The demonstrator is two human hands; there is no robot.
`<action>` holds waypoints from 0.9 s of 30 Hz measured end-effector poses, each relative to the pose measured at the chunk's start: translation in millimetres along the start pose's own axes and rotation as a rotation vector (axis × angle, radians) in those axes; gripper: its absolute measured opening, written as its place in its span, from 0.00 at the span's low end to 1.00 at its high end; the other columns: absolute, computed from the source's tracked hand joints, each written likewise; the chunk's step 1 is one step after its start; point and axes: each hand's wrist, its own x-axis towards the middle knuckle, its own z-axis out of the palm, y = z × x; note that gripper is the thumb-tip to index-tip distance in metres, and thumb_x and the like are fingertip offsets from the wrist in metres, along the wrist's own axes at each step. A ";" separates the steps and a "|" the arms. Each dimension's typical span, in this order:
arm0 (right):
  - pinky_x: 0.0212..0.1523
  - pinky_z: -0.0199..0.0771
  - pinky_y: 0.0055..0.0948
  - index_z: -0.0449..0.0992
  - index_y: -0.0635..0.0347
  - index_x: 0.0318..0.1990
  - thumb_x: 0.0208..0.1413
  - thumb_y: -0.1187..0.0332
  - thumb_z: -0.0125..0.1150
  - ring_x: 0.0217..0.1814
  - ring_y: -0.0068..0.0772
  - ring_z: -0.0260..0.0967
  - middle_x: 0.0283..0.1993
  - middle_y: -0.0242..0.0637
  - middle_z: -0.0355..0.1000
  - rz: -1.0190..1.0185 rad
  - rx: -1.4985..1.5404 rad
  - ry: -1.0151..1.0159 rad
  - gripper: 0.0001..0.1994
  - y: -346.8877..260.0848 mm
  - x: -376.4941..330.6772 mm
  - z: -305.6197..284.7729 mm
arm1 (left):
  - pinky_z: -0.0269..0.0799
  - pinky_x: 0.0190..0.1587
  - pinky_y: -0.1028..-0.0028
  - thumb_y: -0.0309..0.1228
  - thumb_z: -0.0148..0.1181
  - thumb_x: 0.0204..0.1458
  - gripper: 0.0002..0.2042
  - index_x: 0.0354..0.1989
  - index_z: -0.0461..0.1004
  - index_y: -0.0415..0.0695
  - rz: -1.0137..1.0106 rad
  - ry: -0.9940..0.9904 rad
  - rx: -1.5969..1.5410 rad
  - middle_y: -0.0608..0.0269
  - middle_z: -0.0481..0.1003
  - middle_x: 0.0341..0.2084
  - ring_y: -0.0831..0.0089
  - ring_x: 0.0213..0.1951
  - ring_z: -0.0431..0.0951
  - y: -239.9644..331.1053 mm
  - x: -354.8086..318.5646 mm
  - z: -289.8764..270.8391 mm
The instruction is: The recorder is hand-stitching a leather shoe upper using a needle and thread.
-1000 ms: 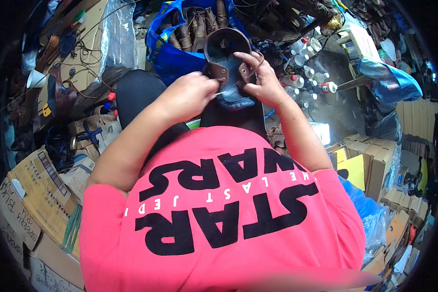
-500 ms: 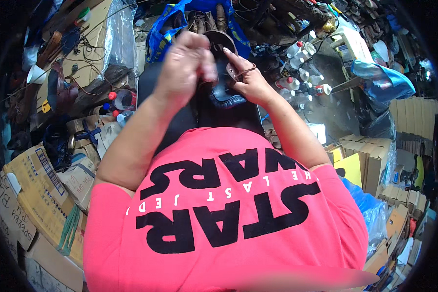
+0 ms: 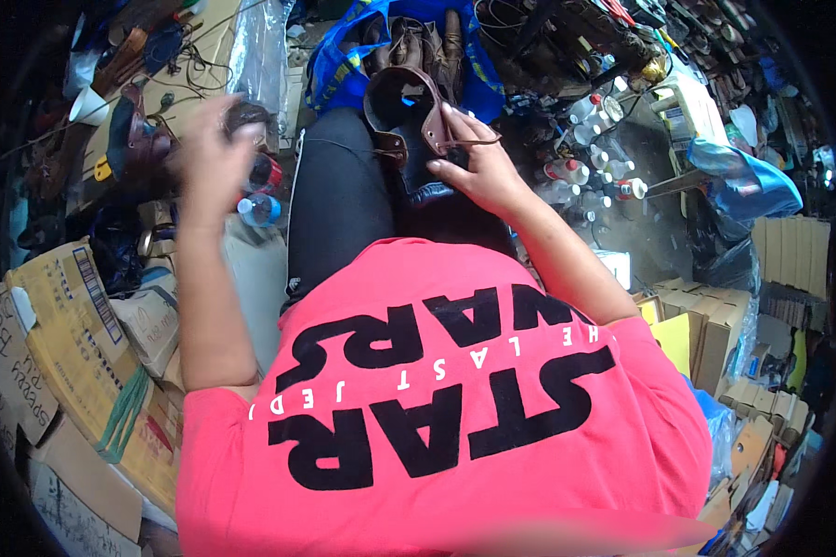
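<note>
A brown leather shoe (image 3: 441,130) with lace eyelets rests on my lap, its open collar facing away from me. Its shiny dark front (image 3: 432,193) points toward me. My right hand (image 3: 486,172) grips the shoe's right side, thumb toward the front, and a thin brown lace (image 3: 474,142) runs across the fingers. Out to the left, apart from the shoe, my left hand (image 3: 212,153) is smeared by motion. A dark rounded thing (image 3: 248,113) shows at its fingers; whether the hand holds it I cannot tell.
A blue bag (image 3: 323,79) with several brown shoes stands beyond my knees. Bottles (image 3: 260,211) stand beside my left leg, and more bottles (image 3: 567,171) crowd the floor at right. Cardboard boxes (image 3: 79,325) pile up at lower left. A brown leather piece (image 3: 135,139) lies at upper left.
My left hand has swung from above the shoe out to the left. The shoe's opening and both eyelet flaps now show; my right hand still holds it. The whole view has shifted slightly.
</note>
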 end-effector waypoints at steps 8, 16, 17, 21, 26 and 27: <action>0.40 0.69 0.32 0.78 0.62 0.27 0.43 0.61 0.70 0.38 0.38 0.70 0.34 0.41 0.69 0.361 0.108 -0.164 0.13 33.0 -66.1 -51.0 | 0.68 0.41 0.68 0.50 0.67 0.41 0.24 0.37 0.73 0.41 0.299 -0.290 -0.204 0.53 0.74 0.34 0.61 0.38 0.74 87.7 -19.7 125.9; 0.32 0.68 0.24 0.74 0.55 0.44 0.58 0.65 0.55 0.27 0.22 0.66 0.30 0.28 0.70 0.954 0.918 0.654 0.09 167.1 -131.3 -136.9 | 0.67 0.34 0.76 0.38 0.61 0.51 0.12 0.31 0.74 0.40 -0.084 -0.608 -0.946 0.66 0.74 0.23 0.79 0.27 0.71 68.5 -16.5 153.5; 0.36 0.71 0.28 0.72 0.54 0.46 0.60 0.64 0.53 0.30 0.24 0.68 0.33 0.29 0.72 0.946 1.052 0.739 0.10 168.4 -127.4 -143.5 | 0.67 0.34 0.76 0.38 0.61 0.51 0.12 0.31 0.74 0.40 -0.095 -0.596 -0.945 0.66 0.74 0.23 0.79 0.27 0.71 66.5 -16.2 151.6; 0.54 0.66 0.41 0.72 0.55 0.49 0.62 0.68 0.47 0.45 0.32 0.70 0.48 0.35 0.73 0.884 1.272 0.880 0.11 165.5 -107.9 -178.4 | 0.65 0.32 0.79 0.36 0.61 0.52 0.10 0.29 0.74 0.41 -0.127 -0.700 -0.968 0.70 0.73 0.23 0.84 0.27 0.69 61.0 -14.6 142.9; 0.37 0.68 0.30 0.73 0.65 0.40 0.59 0.72 0.52 0.30 0.29 0.67 0.31 0.39 0.72 0.529 1.584 0.885 0.07 162.8 -105.1 -241.9 | 0.65 0.31 0.78 0.36 0.62 0.51 0.10 0.30 0.74 0.41 -0.111 -0.645 -0.953 0.70 0.73 0.22 0.84 0.27 0.69 58.9 -18.9 145.2; 0.33 0.65 0.27 0.72 0.64 0.37 0.59 0.71 0.53 0.26 0.26 0.63 0.28 0.35 0.70 0.506 1.628 0.953 0.06 151.8 -104.6 -251.4 | 0.65 0.31 0.78 0.36 0.62 0.51 0.10 0.30 0.74 0.41 -0.110 -0.645 -0.954 0.70 0.73 0.22 0.84 0.27 0.69 59.4 -18.9 144.8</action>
